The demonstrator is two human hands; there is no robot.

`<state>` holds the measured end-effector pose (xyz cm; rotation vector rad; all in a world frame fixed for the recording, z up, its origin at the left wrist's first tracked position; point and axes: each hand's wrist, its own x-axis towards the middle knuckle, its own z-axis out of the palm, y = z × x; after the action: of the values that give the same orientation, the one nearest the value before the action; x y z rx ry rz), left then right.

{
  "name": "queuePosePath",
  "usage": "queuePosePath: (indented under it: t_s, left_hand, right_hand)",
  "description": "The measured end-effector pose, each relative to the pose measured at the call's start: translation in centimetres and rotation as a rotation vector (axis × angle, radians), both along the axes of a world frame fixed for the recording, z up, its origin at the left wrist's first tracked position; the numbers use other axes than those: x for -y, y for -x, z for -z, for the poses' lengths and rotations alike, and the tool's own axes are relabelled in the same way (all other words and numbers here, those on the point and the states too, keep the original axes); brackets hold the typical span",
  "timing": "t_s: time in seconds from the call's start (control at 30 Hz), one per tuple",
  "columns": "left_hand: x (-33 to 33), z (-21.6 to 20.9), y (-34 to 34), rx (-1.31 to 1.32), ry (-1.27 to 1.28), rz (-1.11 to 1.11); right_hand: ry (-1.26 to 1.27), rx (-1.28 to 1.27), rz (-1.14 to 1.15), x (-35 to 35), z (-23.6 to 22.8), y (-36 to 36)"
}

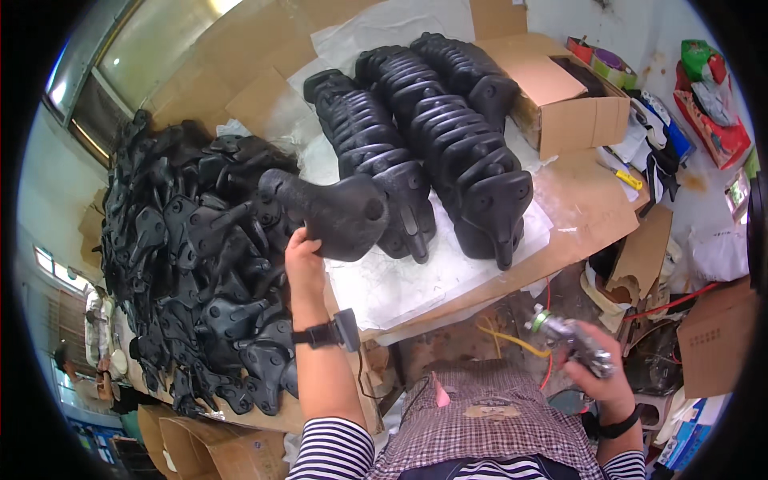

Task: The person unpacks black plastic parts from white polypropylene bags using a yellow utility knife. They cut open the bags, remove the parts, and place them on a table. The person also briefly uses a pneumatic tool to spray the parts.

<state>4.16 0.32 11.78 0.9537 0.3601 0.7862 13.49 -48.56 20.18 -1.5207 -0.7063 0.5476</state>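
My left hand [306,262] is closed on the lower edge of a black moulded part [330,214], rounded at one end with a dark round recess, and holds it up at the table's front. My right hand [598,382] grips a silver spray gun [573,342] with a green ring, off the table's front edge and apart from the part. Behind the held part, rows of similar black parts [472,164] stand packed one against another on white paper [376,292]. A large heap of loose black parts [192,232] lies to the left.
An open cardboard box [580,124] stands on the table at the back right, with a yellow-handled knife [626,178] near the right edge. A yellow hose [516,342] and a red hose [668,304] run below. Another carton [720,340] is at the far right.
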Motion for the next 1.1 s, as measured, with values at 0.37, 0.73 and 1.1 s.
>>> queuePosePath:
  t_s: [0.37, 0.73, 1.1]
  left_hand:
    - [4.2, 6.3, -8.4, -0.362, -0.266, -0.055]
    - [1.0, 3.9, 4.7, 0.033, -0.029, -0.036]
    - [2.4, 10.5, -7.5, -0.495, -0.338, 0.036]
  right_hand:
    - [0.226, -0.124, -0.010, 0.0, 0.4, -0.8]
    - [0.011, -0.015, 0.025, -0.4, -0.6, -2.3]
    - [0.177, -0.230, -0.007, -0.1, 2.9, -0.6]
